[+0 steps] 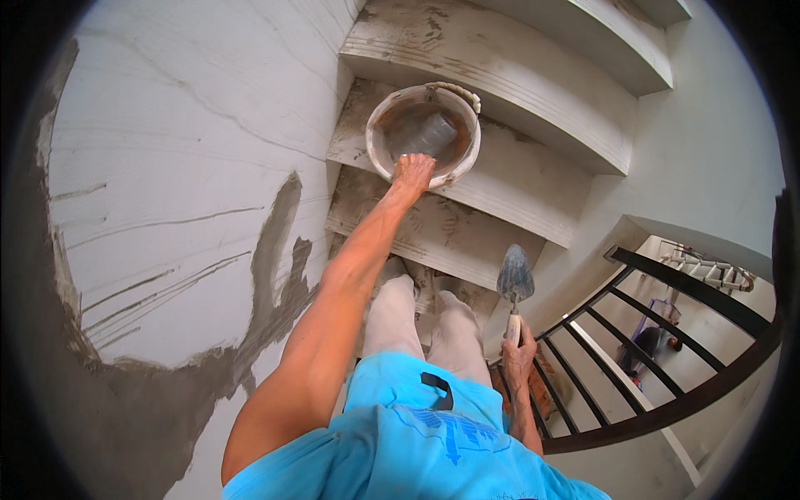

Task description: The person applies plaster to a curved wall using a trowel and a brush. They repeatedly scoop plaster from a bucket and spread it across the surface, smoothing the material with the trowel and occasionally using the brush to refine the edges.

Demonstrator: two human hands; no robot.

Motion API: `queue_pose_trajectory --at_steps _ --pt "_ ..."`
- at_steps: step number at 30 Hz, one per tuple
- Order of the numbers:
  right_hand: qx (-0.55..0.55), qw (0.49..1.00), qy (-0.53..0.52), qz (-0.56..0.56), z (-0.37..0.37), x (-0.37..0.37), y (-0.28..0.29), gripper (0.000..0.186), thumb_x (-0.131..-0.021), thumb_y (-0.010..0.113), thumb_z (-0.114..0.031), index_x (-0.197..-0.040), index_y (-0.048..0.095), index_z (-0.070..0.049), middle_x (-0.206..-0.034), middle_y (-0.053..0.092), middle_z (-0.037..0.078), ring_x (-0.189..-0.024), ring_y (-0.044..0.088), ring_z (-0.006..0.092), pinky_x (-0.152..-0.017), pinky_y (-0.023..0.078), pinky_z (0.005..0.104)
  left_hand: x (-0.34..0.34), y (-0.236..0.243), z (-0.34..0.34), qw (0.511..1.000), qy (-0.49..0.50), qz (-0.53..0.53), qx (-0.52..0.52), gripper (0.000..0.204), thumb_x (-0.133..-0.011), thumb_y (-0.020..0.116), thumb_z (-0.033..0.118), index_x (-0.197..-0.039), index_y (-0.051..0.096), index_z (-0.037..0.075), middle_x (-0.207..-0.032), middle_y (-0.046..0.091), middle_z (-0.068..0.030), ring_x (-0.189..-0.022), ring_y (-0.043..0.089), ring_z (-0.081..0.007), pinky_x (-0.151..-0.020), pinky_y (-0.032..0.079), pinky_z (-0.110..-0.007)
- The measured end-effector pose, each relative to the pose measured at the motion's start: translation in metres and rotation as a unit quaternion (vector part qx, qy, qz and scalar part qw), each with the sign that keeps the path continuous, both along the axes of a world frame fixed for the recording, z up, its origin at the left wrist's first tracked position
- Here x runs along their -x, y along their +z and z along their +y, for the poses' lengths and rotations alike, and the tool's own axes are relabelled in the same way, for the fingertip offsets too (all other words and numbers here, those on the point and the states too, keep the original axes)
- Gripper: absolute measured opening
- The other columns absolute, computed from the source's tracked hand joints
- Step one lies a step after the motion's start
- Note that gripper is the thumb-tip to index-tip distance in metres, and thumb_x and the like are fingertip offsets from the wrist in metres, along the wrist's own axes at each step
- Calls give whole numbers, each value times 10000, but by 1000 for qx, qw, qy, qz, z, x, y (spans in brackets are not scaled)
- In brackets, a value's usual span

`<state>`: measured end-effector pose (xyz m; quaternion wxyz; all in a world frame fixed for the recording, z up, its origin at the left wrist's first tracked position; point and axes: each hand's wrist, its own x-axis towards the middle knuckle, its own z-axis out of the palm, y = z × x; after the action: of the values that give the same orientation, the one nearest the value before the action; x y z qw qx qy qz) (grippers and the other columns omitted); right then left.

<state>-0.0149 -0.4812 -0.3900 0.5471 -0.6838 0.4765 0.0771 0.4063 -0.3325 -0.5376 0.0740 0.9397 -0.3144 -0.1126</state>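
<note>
A pale, mortar-stained bucket [381,155] stands on a stair tread ahead of me, its rope-like handle folded at the far right rim. Inside it lies a grey cylindrical container [437,131], tilted in murky contents. My left hand [412,172] is closed over the bucket's near rim, its fingertips hidden inside, close to the grey container. Low on the right, my right hand [517,357] grips the wooden handle of a pointed trowel [516,275]. The trowel's blade, coated grey, points up and away from me.
Stained stair treads [492,92] climb ahead. The left wall [192,167] carries wet grey mortar patches [275,250] and streaks. A dark metal railing [667,296] curves along the right, with another person [650,342] on a lower level beyond it.
</note>
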Motion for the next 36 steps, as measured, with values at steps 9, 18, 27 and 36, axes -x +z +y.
queue_pose_trajectory --at_steps 9,18,27,36 --pt "-9 999 -8 30 5 7 -12 646 -747 587 -29 -1392 590 -13 -914 624 97 -650 582 154 -568 505 301 -19 27 -7 997 62 28 23 177 -865 658 140 -916 787 30 -885 740 -234 -899 743 -385 -753 587 -487" --pt "-25 997 18 -70 -7 -14 -44 561 -732 543 -51 -1284 629 -6 -742 563 35 -514 525 130 -439 440 287 42 19 42 634 466 471 400 269 -999 593 291 -863 676 74 -639 571 -47 -475 518 -191 -405 403 -363" --pt "-51 981 88 -164 -12 -75 -81 534 -737 542 -70 -1257 624 16 -714 563 54 -498 540 145 -419 476 299 80 98 97 465 412 504 600 325 -1035 613 413 -1121 598 100 -692 470 59 -462 319 -1 -375 282 -178" --pt "-156 959 150 -184 11 -116 -22 459 -740 557 -46 -1193 604 16 -691 571 68 -472 561 167 -422 495 319 120 251 180 522 325 384 688 415 -1008 655 421 -1176 586 48 -713 464 57 -467 322 10 -375 292 -168"
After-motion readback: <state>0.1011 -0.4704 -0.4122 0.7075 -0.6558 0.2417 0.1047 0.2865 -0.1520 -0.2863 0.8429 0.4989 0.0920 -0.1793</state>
